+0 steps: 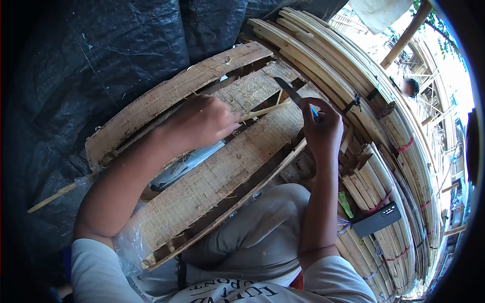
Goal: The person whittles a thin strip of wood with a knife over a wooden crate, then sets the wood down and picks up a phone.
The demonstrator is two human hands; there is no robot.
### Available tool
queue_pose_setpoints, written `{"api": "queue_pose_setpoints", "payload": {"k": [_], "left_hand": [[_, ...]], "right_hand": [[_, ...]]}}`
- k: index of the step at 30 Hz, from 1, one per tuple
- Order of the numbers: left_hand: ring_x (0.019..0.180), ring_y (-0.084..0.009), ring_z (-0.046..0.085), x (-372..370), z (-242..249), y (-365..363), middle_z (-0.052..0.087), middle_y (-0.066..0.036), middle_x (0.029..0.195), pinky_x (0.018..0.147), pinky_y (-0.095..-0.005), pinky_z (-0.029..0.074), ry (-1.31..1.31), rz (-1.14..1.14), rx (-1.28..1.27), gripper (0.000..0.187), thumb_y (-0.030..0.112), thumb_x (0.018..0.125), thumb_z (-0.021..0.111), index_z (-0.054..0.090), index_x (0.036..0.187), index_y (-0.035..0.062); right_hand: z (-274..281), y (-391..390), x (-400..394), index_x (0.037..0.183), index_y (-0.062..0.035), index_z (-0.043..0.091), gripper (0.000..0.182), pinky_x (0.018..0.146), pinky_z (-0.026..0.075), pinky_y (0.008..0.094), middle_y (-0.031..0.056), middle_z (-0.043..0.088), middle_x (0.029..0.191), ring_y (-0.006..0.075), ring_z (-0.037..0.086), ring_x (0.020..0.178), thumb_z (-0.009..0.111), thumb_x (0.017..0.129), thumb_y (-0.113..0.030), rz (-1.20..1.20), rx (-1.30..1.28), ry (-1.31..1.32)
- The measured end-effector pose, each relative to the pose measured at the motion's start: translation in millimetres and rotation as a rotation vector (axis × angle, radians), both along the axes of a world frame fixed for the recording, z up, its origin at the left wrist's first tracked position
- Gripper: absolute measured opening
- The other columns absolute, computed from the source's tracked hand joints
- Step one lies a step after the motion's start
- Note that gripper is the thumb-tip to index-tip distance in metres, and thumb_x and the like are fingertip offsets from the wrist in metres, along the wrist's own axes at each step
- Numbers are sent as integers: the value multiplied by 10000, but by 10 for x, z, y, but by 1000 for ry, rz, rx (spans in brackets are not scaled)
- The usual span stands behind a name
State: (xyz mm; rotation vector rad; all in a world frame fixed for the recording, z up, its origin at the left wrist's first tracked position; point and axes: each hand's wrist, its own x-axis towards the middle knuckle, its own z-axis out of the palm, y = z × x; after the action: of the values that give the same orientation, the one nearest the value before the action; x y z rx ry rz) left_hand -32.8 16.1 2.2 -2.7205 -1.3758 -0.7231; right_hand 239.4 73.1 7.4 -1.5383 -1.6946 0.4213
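My left hand [202, 123] is closed around a thin bamboo stick [265, 110] whose tip points right, over a rough wooden board [227, 166]. My right hand [323, 129] grips a knife with a blue handle; its dark blade [288, 91] angles up and left, its edge close to the stick's tip. The stick's other end [50, 198] juts out past my left forearm. The board rests across my lap on grey trousers [262, 232].
Bundles of split bamboo strips [384, 166], tied with red bands, lie stacked to my right. A dark phone [376, 219] rests on them. Black tarpaulin [76, 65] covers the left side. Another person's head [409, 87] shows far off at the upper right.
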Motion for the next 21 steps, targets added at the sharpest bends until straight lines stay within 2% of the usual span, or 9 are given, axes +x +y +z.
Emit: {"api": "queue_pose_setpoints", "payload": {"k": [2, 3, 5, 6, 8, 14, 18, 21], "left_hand": [[681, -313, 719, 24, 19, -17, 726, -180, 789, 622, -396, 558, 34, -8, 20, 168, 120, 896, 778, 792, 990, -19], [680, -309, 719, 33, 26, -22, 728, -176, 789, 617, -394, 555, 71, -18, 37, 162, 121, 892, 782, 794, 983, -12], [667, -309, 714, 39, 0, -20, 723, -175, 780, 613, -395, 552, 46, -14, 40, 157, 122, 892, 783, 794, 978, -9], [654, -309, 709, 43, -14, -18, 719, -173, 772, 610, -397, 548, 24, -11, 44, 152, 123, 892, 783, 795, 973, -5], [643, -314, 703, 51, -34, -11, 712, -174, 759, 606, -401, 542, 17, -17, 49, 147, 123, 895, 781, 794, 968, -4], [627, -322, 694, 62, -49, -18, 694, -176, 725, 588, -416, 514, -8, -59, 77, 129, 120, 899, 778, 785, 926, -5], [624, -316, 695, 62, -45, -19, 692, -179, 719, 585, -419, 508, -9, -66, 86, 119, 114, 898, 778, 782, 904, -5], [619, -319, 690, 57, -69, -11, 687, -179, 713, 584, -415, 511, -47, -59, 63, 122, 112, 902, 775, 774, 883, -9]], "right_hand": [[-115, 45, -2, 1062, -101, 806, 195, 581, 466, 319, 112, 669, 656, 116, 585, 553, 768, 936, -244, -39, 177, -92], [-195, 98, 10, 1062, -101, 806, 195, 581, 466, 319, 112, 669, 656, 116, 585, 553, 768, 936, -244, -39, 175, -93], [-326, 211, 41, 1070, -203, 820, 203, 772, 567, 397, 172, 749, 823, 348, 745, 795, 778, 901, -306, 75, 303, -6], [-299, 207, 34, 1070, -203, 820, 203, 772, 567, 397, 172, 749, 823, 348, 745, 795, 778, 901, -306, 75, 303, -5], [-195, 161, 7, 1048, -187, 816, 187, 774, 567, 408, 193, 742, 831, 384, 734, 804, 769, 906, -299, 37, 67, -61], [-115, 18, -79, 978, -133, 798, 167, 743, 558, 436, 227, 726, 827, 425, 721, 793, 751, 920, -283, 2, 63, -124], [-108, 25, -80, 965, -105, 787, 157, 737, 553, 442, 223, 727, 817, 423, 715, 770, 757, 914, -251, -5, -2, -124], [-266, 91, -46, 963, -77, 780, 147, 738, 552, 445, 225, 728, 810, 426, 714, 767, 758, 912, -213, 72, 145, -28]]}}
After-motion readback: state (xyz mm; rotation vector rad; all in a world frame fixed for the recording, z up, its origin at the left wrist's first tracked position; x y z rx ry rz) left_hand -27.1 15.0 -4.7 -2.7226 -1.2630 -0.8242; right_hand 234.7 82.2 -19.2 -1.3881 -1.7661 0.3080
